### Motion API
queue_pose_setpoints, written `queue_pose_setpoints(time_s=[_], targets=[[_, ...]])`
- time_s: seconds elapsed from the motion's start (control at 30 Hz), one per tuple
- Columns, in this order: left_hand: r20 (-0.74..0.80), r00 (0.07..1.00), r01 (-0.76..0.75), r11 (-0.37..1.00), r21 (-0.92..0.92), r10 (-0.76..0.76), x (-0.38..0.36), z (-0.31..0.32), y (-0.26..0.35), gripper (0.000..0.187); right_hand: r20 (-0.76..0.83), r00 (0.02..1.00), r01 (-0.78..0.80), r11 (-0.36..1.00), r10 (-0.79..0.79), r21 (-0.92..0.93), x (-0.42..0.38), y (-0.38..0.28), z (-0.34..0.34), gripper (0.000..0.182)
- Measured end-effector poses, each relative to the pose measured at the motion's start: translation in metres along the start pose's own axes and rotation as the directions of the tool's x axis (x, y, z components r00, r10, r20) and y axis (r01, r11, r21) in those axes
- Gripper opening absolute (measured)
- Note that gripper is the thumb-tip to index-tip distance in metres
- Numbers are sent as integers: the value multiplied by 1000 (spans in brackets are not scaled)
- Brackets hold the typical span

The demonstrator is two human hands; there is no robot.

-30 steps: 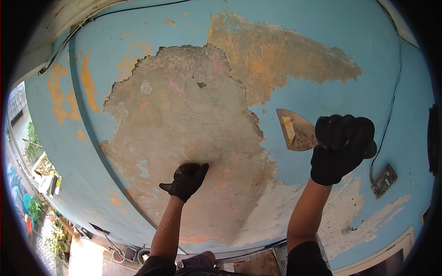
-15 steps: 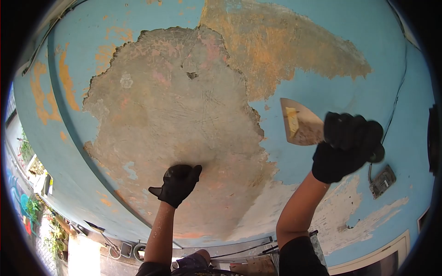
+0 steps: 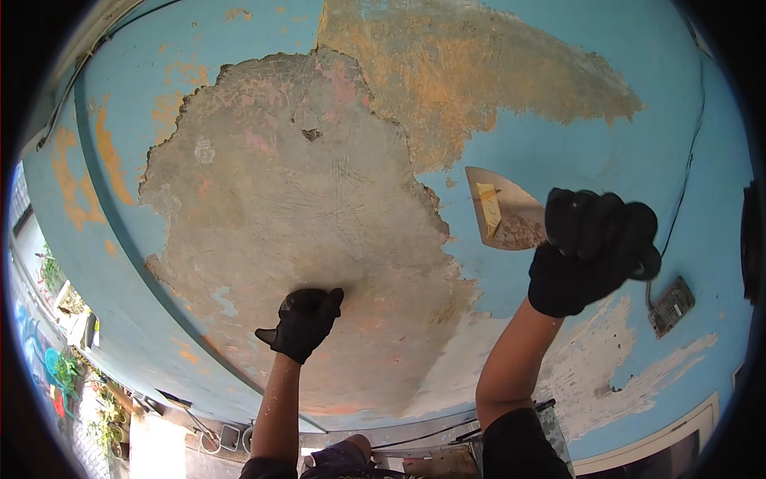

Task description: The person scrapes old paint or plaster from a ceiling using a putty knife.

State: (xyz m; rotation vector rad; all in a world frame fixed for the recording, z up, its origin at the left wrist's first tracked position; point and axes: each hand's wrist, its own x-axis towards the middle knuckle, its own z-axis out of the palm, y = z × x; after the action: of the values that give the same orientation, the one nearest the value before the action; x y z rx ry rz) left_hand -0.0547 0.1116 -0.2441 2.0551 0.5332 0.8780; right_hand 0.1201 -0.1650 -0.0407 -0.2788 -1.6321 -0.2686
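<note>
My right hand (image 3: pixel 594 247), in a black glove, is closed round the handle of a wide putty knife (image 3: pixel 507 211). Its fan-shaped metal blade points left in front of blue paint and carries a yellow strip and brownish smears; the handle is mostly hidden in the fist. Lower down, my left hand (image 3: pixel 303 325), gloved in black too, is at the bare grey patch (image 3: pixel 295 207) of the wall. Its thumb and little finger stick out to the sides, and the middle fingers look foreshortened toward the wall. Nothing shows in it.
The wall has flaking blue paint (image 3: pixel 550 144) and a scraped orange-grey area (image 3: pixel 447 72) above. At right a grey box (image 3: pixel 672 308) hangs on a cable, above a door frame (image 3: pixel 662 443). Plants (image 3: pixel 108 423) and household things stand on the floor at lower left.
My right hand and the putty knife have shifted slightly left in view. The wall has also slid a little left at its middle as the camera turned. My left hand has hardly moved.
</note>
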Motion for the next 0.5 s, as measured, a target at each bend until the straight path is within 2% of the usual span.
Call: queue_pose_setpoints(time_s=[0.03, 0.07, 0.1, 0.13, 0.17, 0.23, 0.3, 0.37, 0.4, 0.43, 0.5], targets=[[-5, 1000, 0, 1000, -1, 0, 1, 0, 5, 44, 4, 1000, 1, 1000, -1, 3, -8, 11, -6, 29], [3, 999, 44, 999, -7, -44, 0, -2, 12, 45, -354, 935, -17, 999, 28, 34, -24, 31, -14, 29], [15, 996, 88, 996, -9, -88, -3, -3, 15, 45, -667, 742, -26, 997, 64, 67, -34, 45, -14, 30], [20, 996, 92, 996, -4, -92, -5, -2, 13, 45, -434, 900, -49, 998, 23, -49, 0, 36, 27, 33], [31, 994, 107, 994, -20, -106, -4, -1, 11, 45, -435, 900, -43, 998, 17, -49, 4, 27, 28, 33], [35, 993, 113, 993, -37, -112, 1, -2, 8, 45, -178, 983, 51, 997, -41, 54, 4, 9, 17, 35], [11, 996, 84, 996, 39, -84, -1, -1, 5, 48, -158, 986, 55, 997, -47, 51, -3, 21, 8, 34], [40, 988, 149, 988, 31, -150, -4, -4, 16, 48, -410, 904, -83, 990, 123, 113, -5, 55, 21, 42], [61, 978, 199, 980, 17, -199, -3, -5, 21, 47, -364, 929, -27, 993, 67, 113, -6, 53, 27, 45], [56, 980, 190, 982, 16, -190, -1, -6, 20, 47, -360, 931, -18, 994, 58, 112, -4, 43, 27, 45], [69, 983, 168, 986, 11, -169, -2, -5, 14, 46, -246, 968, 84, 990, -54, 113, -4, 15, 20, 45]])
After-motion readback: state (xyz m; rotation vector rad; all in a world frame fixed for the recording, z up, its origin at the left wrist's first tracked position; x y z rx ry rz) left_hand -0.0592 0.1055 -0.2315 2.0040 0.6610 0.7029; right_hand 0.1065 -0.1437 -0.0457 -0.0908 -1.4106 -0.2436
